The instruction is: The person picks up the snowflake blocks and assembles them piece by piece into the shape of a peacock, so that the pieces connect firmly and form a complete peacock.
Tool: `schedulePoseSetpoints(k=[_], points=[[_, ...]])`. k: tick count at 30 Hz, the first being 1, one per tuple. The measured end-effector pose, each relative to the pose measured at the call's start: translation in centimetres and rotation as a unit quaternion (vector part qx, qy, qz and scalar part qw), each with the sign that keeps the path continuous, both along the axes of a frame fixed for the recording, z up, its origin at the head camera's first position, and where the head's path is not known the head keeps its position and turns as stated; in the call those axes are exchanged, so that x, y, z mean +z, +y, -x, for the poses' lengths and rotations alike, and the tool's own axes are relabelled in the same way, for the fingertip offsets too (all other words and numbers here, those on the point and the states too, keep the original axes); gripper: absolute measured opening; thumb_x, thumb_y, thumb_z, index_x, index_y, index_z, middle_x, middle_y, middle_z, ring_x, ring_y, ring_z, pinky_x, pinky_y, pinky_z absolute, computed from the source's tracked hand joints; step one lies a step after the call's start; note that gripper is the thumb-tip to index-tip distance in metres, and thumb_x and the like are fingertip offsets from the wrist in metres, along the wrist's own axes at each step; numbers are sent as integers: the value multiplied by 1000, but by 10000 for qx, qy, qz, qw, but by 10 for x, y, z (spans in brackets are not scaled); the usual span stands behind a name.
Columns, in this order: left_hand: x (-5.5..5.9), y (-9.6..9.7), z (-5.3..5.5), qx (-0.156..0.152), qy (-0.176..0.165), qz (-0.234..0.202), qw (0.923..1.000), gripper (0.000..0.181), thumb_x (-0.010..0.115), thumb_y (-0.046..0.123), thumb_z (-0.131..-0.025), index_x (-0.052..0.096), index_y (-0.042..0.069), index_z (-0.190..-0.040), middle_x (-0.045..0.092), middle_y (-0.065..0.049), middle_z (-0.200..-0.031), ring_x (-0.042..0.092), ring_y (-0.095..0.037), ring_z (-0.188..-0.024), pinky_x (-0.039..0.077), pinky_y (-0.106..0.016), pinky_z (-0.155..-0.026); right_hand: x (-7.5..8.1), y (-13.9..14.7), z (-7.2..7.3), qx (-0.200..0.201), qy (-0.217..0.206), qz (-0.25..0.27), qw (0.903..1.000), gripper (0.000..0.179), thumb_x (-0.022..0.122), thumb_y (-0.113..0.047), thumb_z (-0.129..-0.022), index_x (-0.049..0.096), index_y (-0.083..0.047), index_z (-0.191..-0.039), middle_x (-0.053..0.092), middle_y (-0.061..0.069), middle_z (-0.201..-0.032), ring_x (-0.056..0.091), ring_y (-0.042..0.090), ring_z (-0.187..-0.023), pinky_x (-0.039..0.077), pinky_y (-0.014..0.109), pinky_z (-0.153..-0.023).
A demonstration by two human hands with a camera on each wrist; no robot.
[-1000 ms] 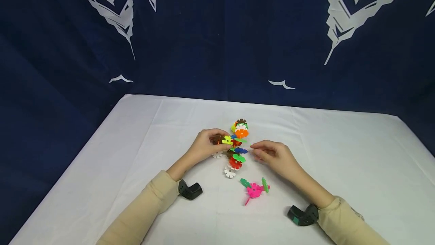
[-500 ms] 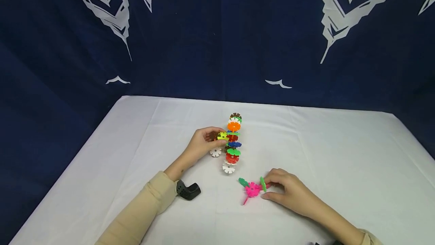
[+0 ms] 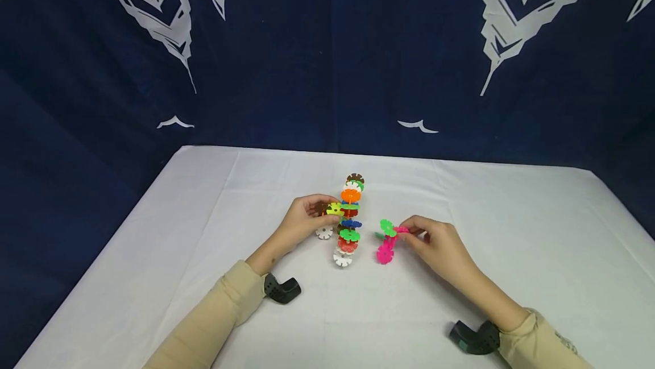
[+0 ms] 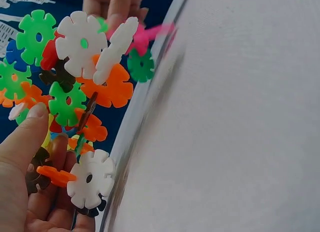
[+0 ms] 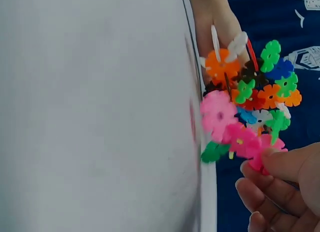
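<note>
My left hand [image 3: 302, 221] grips a long model of interlocking snowflake discs [image 3: 351, 195] in orange, green, white, red, blue and brown. In the left wrist view the thumb lies on one side of the model, and white discs [image 4: 92, 178] stick out near the fingers. My right hand [image 3: 442, 244] pinches a smaller cluster of pink and green snowflake discs [image 3: 385, 253] by a pink disc at its right end. That cluster hangs a short way to the right of the long model, with a gap between them in the head view. Some discs are hidden behind the left fingers.
A white cloth covers the table [image 3: 512, 232]. Dark blue curtains [image 3: 286, 73] with white prints hang behind it. A black wrist device is on each arm, one near the left cuff [image 3: 282, 289] and one near the right cuff [image 3: 476, 338].
My right hand went from beside the long model down to the pink and green cluster, took hold of it, and brought it up and forward. The left hand keeps its grip.
</note>
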State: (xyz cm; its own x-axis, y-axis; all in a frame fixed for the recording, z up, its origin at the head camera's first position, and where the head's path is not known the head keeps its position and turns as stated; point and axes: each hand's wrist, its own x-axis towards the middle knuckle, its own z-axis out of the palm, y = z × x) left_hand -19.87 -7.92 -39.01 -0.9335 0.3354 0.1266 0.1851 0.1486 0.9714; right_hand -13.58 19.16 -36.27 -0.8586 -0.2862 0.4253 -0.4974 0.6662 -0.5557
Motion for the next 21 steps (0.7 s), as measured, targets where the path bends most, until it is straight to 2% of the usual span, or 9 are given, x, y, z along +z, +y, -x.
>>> schedulePoseSetpoints(k=[4,8,15,21], points=[[-2,-1,-1,-9,-66,8,10000,33,75,8,-80,66,1,-110,65,-5,-105,55,-17,-93,47,-30,-83,7,-12,10,-78,150,-283,9995,14,76,0,-76,69,-11,-83,63,-8,-74,53,8,-64,45,25,-54],[-1,-1,-4,-114,-121,-42,9999,32,73,4,-80,65,-2,-111,65,-7,-105,56,-16,-92,47,-30,-83,8,-24,14,34,188,-260,9995,11,74,-1,-77,69,-9,-84,64,-4,-77,56,9,-67,47,26,-55],[24,0,-19,-223,10,-130,9997,29,70,0,-82,63,-8,-109,65,-9,-101,56,-14,-89,48,-28,-79,5,-29,16,-41,426,11,9991,13,76,0,-75,69,-8,-82,64,-2,-78,58,9,-68,49,27,-56],[27,1,-18,-231,-22,-115,9997,30,70,0,-82,63,-7,-110,65,-9,-104,56,-14,-90,47,-28,-80,4,-29,18,-29,357,197,9992,12,75,2,-76,69,-6,-84,65,-1,-79,59,10,-70,52,27,-58]])
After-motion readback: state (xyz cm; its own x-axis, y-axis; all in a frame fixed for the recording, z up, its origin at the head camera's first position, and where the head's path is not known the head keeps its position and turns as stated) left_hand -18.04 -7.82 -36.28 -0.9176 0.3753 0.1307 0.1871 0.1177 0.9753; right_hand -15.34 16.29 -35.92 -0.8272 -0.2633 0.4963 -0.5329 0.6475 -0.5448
